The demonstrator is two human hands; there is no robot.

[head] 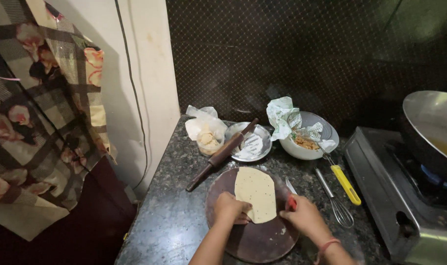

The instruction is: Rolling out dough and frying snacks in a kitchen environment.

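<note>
Your left hand (229,207) is pressing the dough sheet (255,194) flat, steadying it on the round board (253,240); your right hand (302,216) is gripping a red-handled knife (291,198) beside its edge.

Dim kitchen corner

Dark speckled stone counter (174,216) meets a cream wall (135,73) and a dark patterned backsplash (306,54).

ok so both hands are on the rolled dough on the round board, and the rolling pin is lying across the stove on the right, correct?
Not quite. The head view shows the rolling pin lying on the dark counter left of the board, its far end resting on a steel plate, not across the stove. The rest holds: left hand and right hand are on the rolled dough on the round board.
</note>
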